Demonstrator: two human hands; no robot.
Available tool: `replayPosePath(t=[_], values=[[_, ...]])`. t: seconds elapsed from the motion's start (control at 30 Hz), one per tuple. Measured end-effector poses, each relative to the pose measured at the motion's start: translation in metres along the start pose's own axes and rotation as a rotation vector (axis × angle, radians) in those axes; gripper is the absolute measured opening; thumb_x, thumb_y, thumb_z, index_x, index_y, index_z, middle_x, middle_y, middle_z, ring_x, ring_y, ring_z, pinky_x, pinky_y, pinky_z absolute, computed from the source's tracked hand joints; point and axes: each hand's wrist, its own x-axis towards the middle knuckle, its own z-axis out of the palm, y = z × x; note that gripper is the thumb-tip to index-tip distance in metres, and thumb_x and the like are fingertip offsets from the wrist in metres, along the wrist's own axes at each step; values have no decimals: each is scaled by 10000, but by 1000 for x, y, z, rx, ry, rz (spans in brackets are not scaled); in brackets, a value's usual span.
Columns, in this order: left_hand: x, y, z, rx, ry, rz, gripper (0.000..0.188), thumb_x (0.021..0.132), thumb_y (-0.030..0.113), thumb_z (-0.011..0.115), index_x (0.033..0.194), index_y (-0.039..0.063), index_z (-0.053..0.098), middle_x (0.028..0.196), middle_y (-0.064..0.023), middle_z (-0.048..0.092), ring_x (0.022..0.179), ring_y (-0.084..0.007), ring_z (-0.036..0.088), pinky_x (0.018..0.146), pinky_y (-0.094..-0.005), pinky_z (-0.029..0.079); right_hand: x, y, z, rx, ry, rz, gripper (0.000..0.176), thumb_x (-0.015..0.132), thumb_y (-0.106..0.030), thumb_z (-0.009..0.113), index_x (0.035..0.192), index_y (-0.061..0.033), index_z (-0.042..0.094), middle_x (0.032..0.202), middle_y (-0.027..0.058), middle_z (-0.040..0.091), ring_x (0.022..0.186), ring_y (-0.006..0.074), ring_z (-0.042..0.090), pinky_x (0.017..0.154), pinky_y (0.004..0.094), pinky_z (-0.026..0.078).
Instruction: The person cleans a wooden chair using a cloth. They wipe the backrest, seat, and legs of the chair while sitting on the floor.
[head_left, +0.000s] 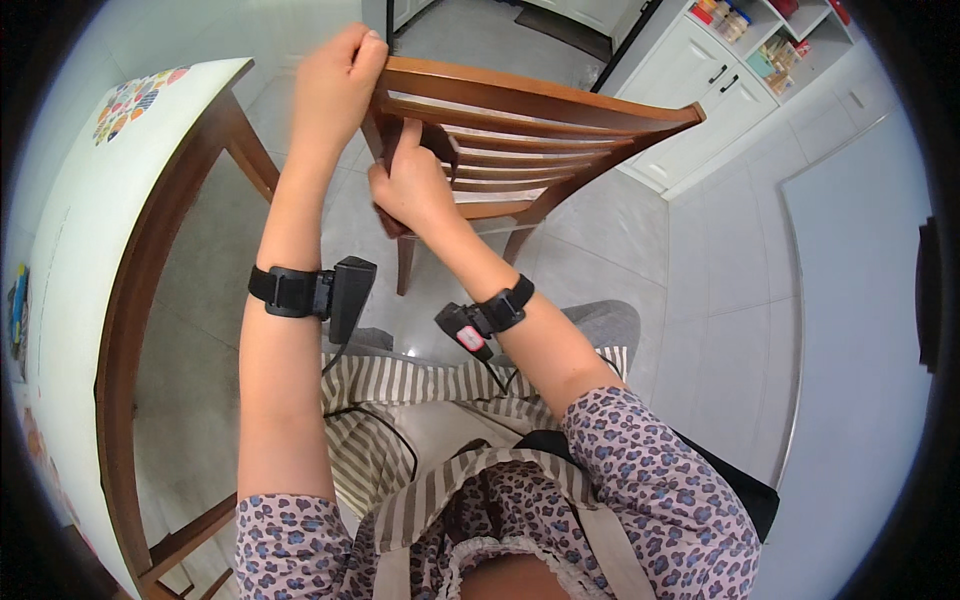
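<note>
A wooden chair (540, 88) stands before me, its slatted backrest towards me. My left hand (337, 90) is closed at the top left corner of the backrest, its fingertips partly hidden. Lower down, my right hand (415, 184) holds a dark brown cloth (442, 142) against the left post and the ends of the slats. The index finger points up along the cloth, and part of it hangs below the hand. Both forearms carry black straps with small devices, the left device (352, 300) and the right device (465, 330).
At left is a table with a white top (82, 300) and brown wooden legs; a colourful patterned mat (139, 105) lies on it. White cabinets (694, 97) with shelves of small items stand at the back right. A pale panel (862, 300) runs along the right. Grey tiles cover the floor (600, 240).
</note>
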Motion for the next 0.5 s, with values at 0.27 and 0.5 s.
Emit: replayPosePath(t=[0.27, 0.5], values=[[-1, -4, 4, 71, -12, -32, 319, 938, 323, 449, 869, 35, 567, 709, -118, 568, 646, -204, 509, 644, -314, 438, -2, 4, 20, -290, 65, -87, 671, 778, -61, 537, 1319, 219, 257, 682, 281, 617, 589, 411, 647, 543, 457, 543], [-1, -7, 2, 51, -4, 9, 308, 941, 309, 464, 854, 30, 561, 670, -87, 525, 623, -182, 472, 628, -300, 424, -4, 24, -13, -625, -32, -275, 648, 763, -88, 532, 1355, 105, 351, 640, 211, 625, 522, 333, 644, 493, 431, 537]])
